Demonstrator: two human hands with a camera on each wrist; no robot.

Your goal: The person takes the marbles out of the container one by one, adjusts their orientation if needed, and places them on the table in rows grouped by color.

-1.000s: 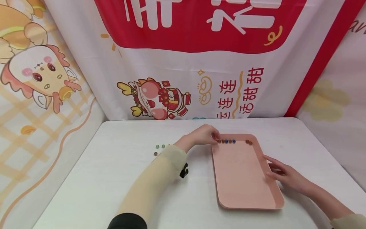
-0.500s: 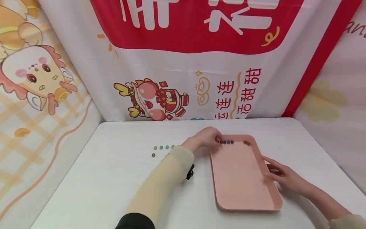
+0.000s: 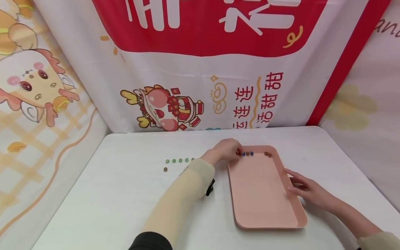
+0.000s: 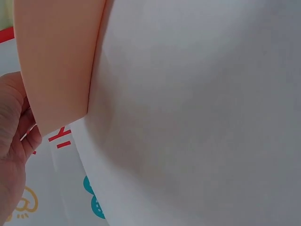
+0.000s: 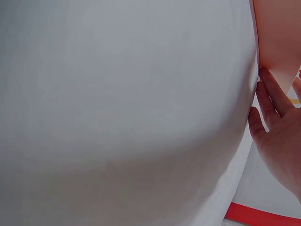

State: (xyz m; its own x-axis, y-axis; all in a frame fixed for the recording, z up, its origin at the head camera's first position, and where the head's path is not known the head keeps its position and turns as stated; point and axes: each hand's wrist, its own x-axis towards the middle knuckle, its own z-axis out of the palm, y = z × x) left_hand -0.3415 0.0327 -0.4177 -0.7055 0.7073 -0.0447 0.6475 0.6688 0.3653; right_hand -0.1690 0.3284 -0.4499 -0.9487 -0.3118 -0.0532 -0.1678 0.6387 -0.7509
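The shallow pink rectangular tray with rounded corners [image 3: 262, 191] lies on the white table [image 3: 125, 205], right of centre in the head view, its long sides running away from the person. Along the inside of its far short end, small round glossy brown and blue beads [image 3: 248, 153] form a short row, while a pair of small round brown beads [image 3: 268, 154] sits apart from them, nearer the far right corner. The left hand [image 3: 227, 149] reaches to the far left corner, its fingers bent over the rim with the tips down beside the left end of the row; whether they pinch a bead cannot be told. The right hand [image 3: 312, 191] is loosely spread at the right long side, thumb over the rim and fingers against the outer wall. Well left of the tray, a line of small round translucent green beads [image 3: 180, 160] runs up to the cream sleeve [image 3: 184, 191] of the left arm, with a single small round brown bead [image 3: 165, 169] just nearer the person.

In the left wrist view, the tray's outer wall stands at upper left, the bent fingers partly hidden behind it.

In the right wrist view, the nearly straight, parted fingers touch the pink wall, clasping nothing else.
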